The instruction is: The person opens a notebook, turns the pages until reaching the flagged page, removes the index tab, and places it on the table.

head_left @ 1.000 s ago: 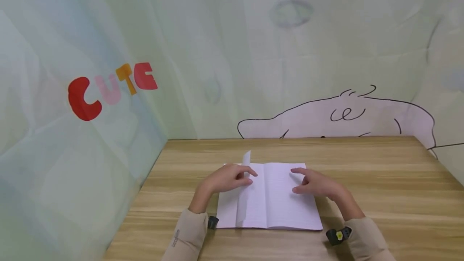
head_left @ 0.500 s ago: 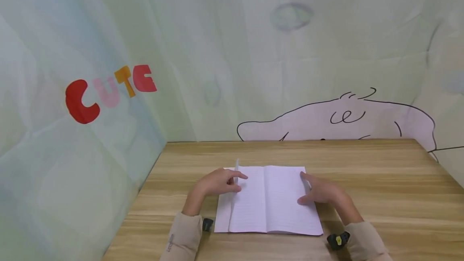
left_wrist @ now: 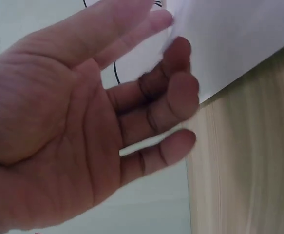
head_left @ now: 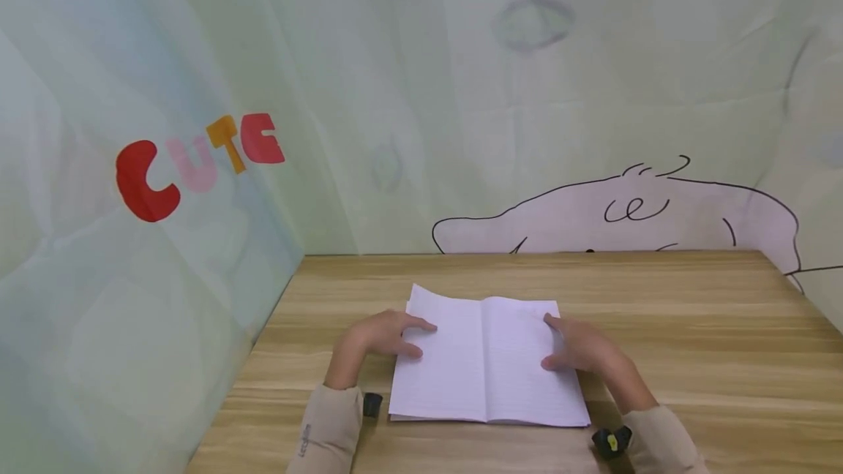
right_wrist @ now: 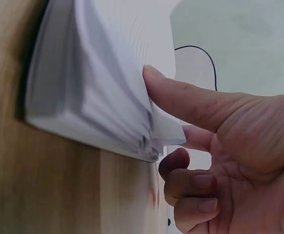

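A notebook [head_left: 454,379] with faintly ruled white pages lies spread on the wooden table, its fold near the middle. My left hand [head_left: 385,335] is at the left page's outer edge, index finger and thumb extended over the paper. In the left wrist view the other fingers of that hand [left_wrist: 88,117] are loosely bent, with nothing in the palm. My right hand [head_left: 582,346] rests thumb and index finger on the right page near its outer edge. The right wrist view shows its thumb [right_wrist: 180,100] straight against the paper, the remaining fingers curled beside the page edges.
The wooden table [head_left: 691,342] extends around the notebook. Behind it hangs a pale printed cloth [head_left: 395,93] with a cartoon outline, and colourful letters mark its left side. A dark wrist device [head_left: 612,442] sits at the right sleeve.
The lifted leaf on the left has come down flat over the left side. My left hand has moved left to the outer edge; my right hand has shifted right to the page's edge.
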A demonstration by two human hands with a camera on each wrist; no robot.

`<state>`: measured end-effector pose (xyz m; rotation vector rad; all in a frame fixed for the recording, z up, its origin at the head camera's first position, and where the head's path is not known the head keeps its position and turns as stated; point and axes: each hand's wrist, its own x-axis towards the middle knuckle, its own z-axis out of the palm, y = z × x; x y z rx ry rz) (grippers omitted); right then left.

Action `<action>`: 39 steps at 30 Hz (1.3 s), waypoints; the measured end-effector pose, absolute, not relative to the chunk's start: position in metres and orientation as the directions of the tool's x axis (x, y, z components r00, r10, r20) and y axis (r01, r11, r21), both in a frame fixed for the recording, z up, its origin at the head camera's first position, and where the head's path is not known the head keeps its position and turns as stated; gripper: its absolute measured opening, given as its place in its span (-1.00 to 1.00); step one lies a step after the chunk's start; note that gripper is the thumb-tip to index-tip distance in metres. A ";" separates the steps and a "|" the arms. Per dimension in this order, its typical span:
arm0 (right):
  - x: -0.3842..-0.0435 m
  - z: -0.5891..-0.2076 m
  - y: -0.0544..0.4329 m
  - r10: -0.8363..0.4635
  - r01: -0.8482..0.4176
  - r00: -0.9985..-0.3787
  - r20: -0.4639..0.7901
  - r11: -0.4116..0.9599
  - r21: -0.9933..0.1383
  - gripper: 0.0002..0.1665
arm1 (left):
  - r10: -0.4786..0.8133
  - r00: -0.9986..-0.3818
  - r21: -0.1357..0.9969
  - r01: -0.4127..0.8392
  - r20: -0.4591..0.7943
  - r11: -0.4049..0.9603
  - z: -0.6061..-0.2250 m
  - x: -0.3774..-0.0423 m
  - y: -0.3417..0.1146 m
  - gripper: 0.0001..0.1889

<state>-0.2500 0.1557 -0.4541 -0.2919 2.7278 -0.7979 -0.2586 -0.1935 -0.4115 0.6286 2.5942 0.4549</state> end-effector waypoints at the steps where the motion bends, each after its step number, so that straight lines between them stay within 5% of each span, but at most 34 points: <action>1: -0.250 -0.454 0.155 -0.272 -0.123 -0.941 -0.202 0.830 -0.545 -0.02 | 0.483 -0.802 0.402 0.337 -0.350 0.851 -0.411 -0.258 -0.194 -0.54; 20: -0.248 -0.450 0.153 -0.327 -0.232 -0.941 -0.084 0.808 -0.542 -0.12 | 0.317 -0.833 0.352 0.160 -0.453 0.922 -0.410 -0.249 -0.189 -0.55; 27: -0.249 -0.437 0.153 -0.254 -0.132 -0.957 -0.138 0.807 -0.576 -0.08 | 0.287 -0.836 0.302 0.153 -0.469 0.941 -0.407 -0.251 -0.190 -0.54; 39: -0.250 -0.428 0.159 -0.214 -0.080 -0.964 -0.161 0.804 -0.589 -0.54 | 0.297 -0.827 0.332 0.143 -0.477 0.932 -0.405 -0.250 -0.187 -0.51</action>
